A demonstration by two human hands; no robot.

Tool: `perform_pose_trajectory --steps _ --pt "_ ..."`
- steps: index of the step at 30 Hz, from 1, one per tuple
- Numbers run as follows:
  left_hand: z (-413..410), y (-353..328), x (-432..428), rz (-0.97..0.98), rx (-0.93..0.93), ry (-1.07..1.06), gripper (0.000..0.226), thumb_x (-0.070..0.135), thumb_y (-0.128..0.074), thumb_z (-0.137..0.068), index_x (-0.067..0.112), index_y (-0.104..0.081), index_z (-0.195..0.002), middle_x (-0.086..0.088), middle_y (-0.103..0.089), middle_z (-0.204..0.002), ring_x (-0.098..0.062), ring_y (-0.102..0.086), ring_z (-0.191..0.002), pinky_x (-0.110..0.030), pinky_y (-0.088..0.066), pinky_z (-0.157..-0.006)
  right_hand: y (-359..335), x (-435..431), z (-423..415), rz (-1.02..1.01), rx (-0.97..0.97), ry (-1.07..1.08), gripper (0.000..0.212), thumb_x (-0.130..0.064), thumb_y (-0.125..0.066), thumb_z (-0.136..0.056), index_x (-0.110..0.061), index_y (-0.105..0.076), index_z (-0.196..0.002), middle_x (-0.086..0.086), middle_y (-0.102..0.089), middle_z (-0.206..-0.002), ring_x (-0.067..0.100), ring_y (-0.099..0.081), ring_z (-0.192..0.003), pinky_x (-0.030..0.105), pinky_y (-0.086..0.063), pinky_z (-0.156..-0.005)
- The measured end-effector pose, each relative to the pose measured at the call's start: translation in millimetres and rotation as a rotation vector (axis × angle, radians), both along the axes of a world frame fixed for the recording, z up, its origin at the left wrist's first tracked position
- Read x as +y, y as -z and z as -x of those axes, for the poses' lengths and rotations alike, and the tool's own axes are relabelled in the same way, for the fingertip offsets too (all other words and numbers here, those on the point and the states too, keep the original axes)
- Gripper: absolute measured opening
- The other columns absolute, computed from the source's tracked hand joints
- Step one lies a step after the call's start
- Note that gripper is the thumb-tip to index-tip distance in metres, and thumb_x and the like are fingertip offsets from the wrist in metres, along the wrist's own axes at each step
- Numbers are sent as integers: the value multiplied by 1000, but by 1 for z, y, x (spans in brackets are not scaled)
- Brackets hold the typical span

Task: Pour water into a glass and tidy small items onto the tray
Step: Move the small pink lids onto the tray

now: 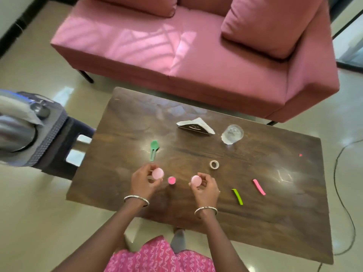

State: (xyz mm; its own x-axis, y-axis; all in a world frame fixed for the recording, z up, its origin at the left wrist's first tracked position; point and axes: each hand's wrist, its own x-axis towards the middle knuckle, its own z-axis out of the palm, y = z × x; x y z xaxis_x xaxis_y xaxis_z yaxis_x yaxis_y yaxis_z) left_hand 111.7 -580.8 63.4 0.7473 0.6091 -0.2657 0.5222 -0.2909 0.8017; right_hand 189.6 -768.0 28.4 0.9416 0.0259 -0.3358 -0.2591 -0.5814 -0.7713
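Pink round discs (157, 173) sit pinched in our left hand (144, 183) and right hand (207, 188); nine o'clock's grey bulk (23, 130) is blurred, cropped.

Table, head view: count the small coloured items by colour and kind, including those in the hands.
Pale pink round discs: 2
Bright pink round cap: 1
Bright pink flat strip: 1
Green plastic spoon: 1
Lime green flat strip: 1
Tiny pink speck, unidentifiable: 1
Total: 7

The wooden table (137, 118) carries a glass (232, 134), tape roll (214, 164) and green spoon (153, 147).
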Motion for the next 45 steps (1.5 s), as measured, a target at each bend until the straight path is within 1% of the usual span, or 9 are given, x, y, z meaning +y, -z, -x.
perform_pose_trajectory --steps 3,10,14,17,25,31,34,37,45 --pt "43 -11 33 -38 -18 4 36 2 -80 -65 8 -70 -99 -6 -71 -93 -16 -67 -76 -16 -53 -66 -18 44 43 -14 -45 -63 39 -2 -85 -64 -13 -70 -99 8 -65 -99 23 -68 -86 36 -59 -75" --pt "140 -41 116 -67 -111 -60 35 5 -80 -68 11 -70 -101 -2 -66 -99 -14 -66 -82 -10 -53 -65 -51 147 130 -5 -113 -171 38 -3 -83 -66 -7 -72 -103 9 -67 -100 25 -67 -87 38 -57 -80" --pt "192 -59 163 -97 -161 -125 34 8 -80 -70 13 -70 -102 2 -64 -99 -9 -64 -81 -4 -49 -64 -64 202 175 -65 -150 -229 39 -2 -82 -68 -6 -72 -105 11 -68 -102 19 -66 -83 27 -58 -72" --pt "227 -70 203 -99 -179 -207 36 8 -80 -69 15 -70 -104 -1 -65 -101 -13 -66 -83 -15 -55 -70 -71 246 203 -96 -173 -304 40 -3 -81 -70 -7 -71 -108 11 -68 -104 9 -63 -74 6 -52 -66" --pt "288 -84 292 -163 -171 -407 37 11 -80 -70 20 -70 -105 0 -65 -106 -17 -65 -94 -35 -59 -82 -79 342 244 -146 -164 -471 43 -2 -82 -73 -2 -70 -114 10 -68 -109 20 -67 -89 -1 -48 -63" --pt "296 -79 347 -197 -88 -418 36 13 -78 -74 17 -69 -109 -2 -66 -109 -19 -63 -97 -35 -57 -85 -73 410 247 -124 -158 -562 41 -7 -82 -73 -5 -72 -112 7 -69 -103 15 -64 -84 1 -48 -61" --pt "288 -73 377 -243 -39 -391 36 17 -78 -75 18 -68 -110 -1 -67 -109 -16 -62 -93 -23 -49 -77 -67 442 242 -131 -155 -567 41 -13 -83 -72 -11 -73 -111 4 -71 -100 15 -68 -85 9 -53 -65" --pt "271 -62 414 -272 55 -339 41 23 -75 -78 16 -66 -118 -3 -66 -114 -22 -62 -100 -27 -46 -84 -57 476 232 -138 -135 -545 40 -16 -84 -71 -14 -72 -110 1 -71 -99 14 -68 -86 23 -60 -71" --pt "201 -20 501 -258 164 -140 39 15 -67 -84 14 -62 -122 -7 -58 -122 -26 -58 -110 -32 -44 -95 -16 564 187 -97 -66 -418 44 -7 -84 -73 -5 -69 -114 11 -68 -105 16 -66 -83 3 -50 -63"
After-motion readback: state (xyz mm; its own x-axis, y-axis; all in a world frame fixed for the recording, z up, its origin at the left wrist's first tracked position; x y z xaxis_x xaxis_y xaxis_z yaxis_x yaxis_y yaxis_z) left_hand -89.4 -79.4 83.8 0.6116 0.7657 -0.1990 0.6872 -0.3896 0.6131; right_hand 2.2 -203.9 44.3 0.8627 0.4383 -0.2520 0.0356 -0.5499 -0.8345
